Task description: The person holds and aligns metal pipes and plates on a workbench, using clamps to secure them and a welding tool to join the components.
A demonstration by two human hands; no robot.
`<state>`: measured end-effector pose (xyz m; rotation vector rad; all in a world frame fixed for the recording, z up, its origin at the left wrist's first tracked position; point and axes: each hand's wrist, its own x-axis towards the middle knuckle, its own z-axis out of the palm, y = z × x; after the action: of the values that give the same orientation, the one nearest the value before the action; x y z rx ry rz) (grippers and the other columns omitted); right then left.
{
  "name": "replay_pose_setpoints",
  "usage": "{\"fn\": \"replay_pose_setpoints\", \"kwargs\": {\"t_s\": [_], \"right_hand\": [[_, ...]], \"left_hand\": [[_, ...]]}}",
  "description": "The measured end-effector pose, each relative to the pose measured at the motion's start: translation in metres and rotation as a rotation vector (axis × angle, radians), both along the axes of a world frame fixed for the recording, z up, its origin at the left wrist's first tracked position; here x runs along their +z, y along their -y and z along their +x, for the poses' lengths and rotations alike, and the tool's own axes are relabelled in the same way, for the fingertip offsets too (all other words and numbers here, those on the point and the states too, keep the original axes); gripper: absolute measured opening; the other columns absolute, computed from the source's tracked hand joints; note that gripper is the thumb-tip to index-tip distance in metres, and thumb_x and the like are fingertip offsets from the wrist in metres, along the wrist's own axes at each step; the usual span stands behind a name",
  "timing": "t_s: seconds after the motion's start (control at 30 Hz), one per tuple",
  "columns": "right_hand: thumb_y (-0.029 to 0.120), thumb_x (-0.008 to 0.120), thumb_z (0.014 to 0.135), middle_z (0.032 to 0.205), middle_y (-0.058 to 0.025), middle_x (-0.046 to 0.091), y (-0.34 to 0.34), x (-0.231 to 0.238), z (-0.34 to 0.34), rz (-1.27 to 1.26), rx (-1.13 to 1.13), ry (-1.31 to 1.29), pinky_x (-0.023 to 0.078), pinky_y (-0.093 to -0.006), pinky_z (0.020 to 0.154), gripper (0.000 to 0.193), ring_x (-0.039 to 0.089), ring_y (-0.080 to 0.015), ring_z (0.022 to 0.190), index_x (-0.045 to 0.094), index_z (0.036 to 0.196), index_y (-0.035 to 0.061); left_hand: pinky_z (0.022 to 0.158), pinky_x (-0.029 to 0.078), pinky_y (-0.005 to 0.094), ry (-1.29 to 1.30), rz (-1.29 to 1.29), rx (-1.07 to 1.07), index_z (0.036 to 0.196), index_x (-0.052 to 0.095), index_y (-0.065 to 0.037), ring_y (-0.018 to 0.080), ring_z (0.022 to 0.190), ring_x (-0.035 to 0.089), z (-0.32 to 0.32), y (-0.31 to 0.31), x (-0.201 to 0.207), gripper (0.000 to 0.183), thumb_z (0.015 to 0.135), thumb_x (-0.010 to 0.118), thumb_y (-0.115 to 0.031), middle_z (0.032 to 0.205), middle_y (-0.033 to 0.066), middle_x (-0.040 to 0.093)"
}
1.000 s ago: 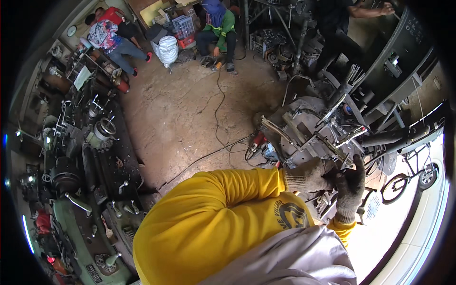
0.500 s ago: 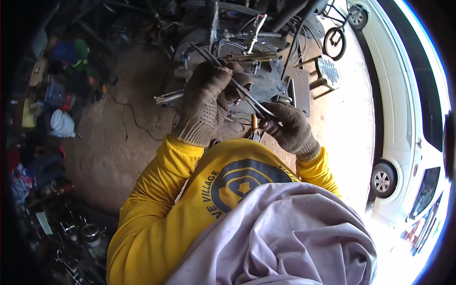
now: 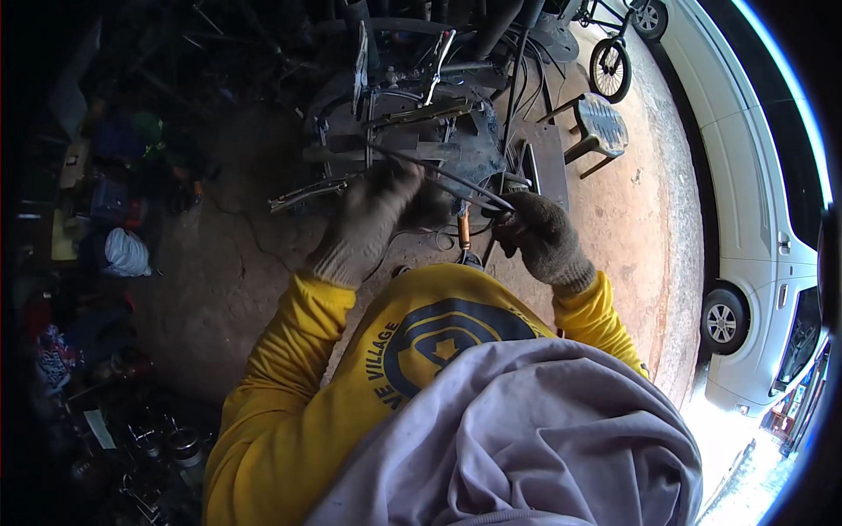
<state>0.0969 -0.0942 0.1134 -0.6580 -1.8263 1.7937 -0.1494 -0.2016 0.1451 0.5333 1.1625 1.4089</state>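
My right hand (image 3: 545, 237), in a brown knitted glove, is closed around the near ends of some long thin metal rods (image 3: 474, 187). They slant up and left from it, and two strands show. My left hand (image 3: 373, 210), in a matching glove, is closed at their middle; motion blurs its fingers. Just beyond both hands stands a dark metal workbench (image 3: 487, 145) with metal bars and brackets on it. Below the rods, between my hands, an orange-handled tool (image 3: 464, 230) points upright.
A small stool (image 3: 600, 123) stands to the right of the bench, with a bicycle wheel (image 3: 610, 70) behind it. A white van (image 3: 763, 193) is parked at the far right. Tools and a white sack (image 3: 127, 252) lie in shadow on the left.
My left hand has moved a little left and down and is now blurred. The rods lie at a flatter slant. The whole view has shifted slightly.
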Motion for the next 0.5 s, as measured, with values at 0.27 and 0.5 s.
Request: {"fn": "replay_pose_setpoints", "kwargs": {"t_s": [0.27, 0.5], "right_hand": [[0.015, 0.070, 0.089, 0.093, -0.0177, 0.070, -0.059, 0.018, 0.017, 0.708, 0.359, 0.086, 0.055, -0.0428, 0.073, 0.019, 0.068, -0.0377, 0.082, 0.072, 0.102, 0.0010], [0.018, 0.075, 0.088, 0.107, -0.0149, 0.072, -0.083, 0.037, 0.012, 0.692, 0.378, 0.254, 0.057, -0.0395, 0.080, 0.033, 0.070, -0.0323, 0.090, 0.068, 0.116, 0.0008]], "left_hand": [[0.077, 0.054, 0.0365, -1.426, 0.514, -0.299, 0.112, 0.071, -0.005, 0.0190, 0.084, 0.070, 0.036, -0.014, 0.035, 0.024, 0.096, 0.071, -0.023, 0.095, 0.0116, 0.073], [0.073, 0.056, 0.0347, -0.950, 0.204, -0.596, 0.117, 0.070, -0.004, 0.0218, 0.079, 0.073, 0.049, -0.047, 0.008, 0.023, 0.100, 0.064, -0.019, 0.089, 0.0121, 0.073]]}}
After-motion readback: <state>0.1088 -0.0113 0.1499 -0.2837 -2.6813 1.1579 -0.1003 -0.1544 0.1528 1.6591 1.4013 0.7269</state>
